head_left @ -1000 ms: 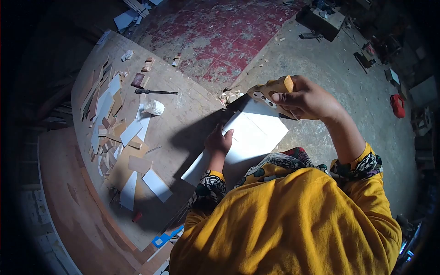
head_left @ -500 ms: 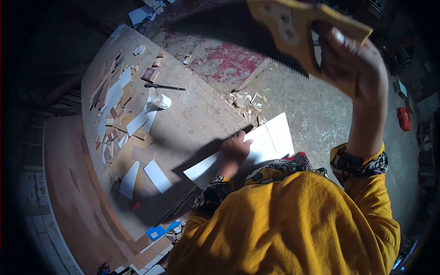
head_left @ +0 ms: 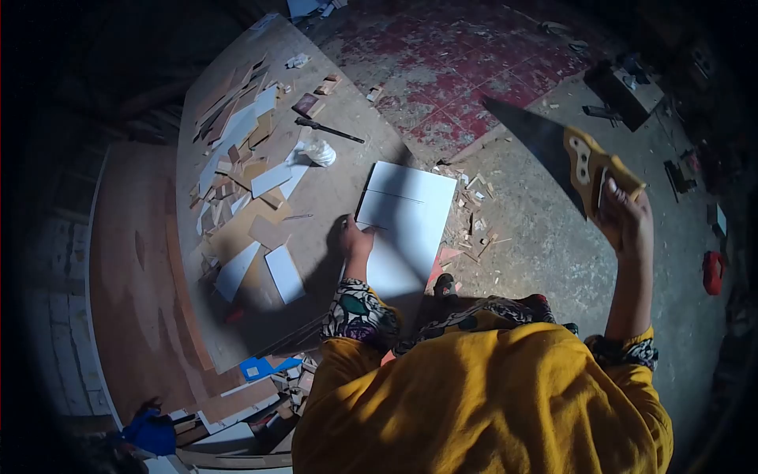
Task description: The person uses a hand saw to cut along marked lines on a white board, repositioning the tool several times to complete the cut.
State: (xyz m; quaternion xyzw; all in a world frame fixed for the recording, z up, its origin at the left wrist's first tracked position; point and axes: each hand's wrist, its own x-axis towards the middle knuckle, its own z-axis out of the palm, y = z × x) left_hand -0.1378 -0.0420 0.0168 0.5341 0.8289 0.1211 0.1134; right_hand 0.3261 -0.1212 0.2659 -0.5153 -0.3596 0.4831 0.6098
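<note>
A handsaw (head_left: 545, 141) with a dark blade and a yellow wooden handle is in my right hand (head_left: 625, 213), whose fingers are wrapped round the grip. Its blade points away to the upper left, over the concrete floor and apart from the board. My left hand (head_left: 358, 239) grips the left edge of a white board (head_left: 407, 257), thumb on top and the other fingers partly hidden. This board lies on the worktable (head_left: 347, 186) along its right edge. A thin dark line crosses its far part, and a shorter mark shows near my thumb.
Left of my hand, the tabletop holds many offcuts (head_left: 235, 270), a crumpled white bundle (head_left: 320, 153), a dark rod-like tool (head_left: 330, 130) and a thin pencil-like stick (head_left: 298, 216). Wood scraps (head_left: 474, 213) litter the floor beside the table. A red container (head_left: 713, 272) stands far right.
The white board has turned so that its far end points away from me, my left hand now at its left edge. My right hand has lowered the handsaw from high overhead.
</note>
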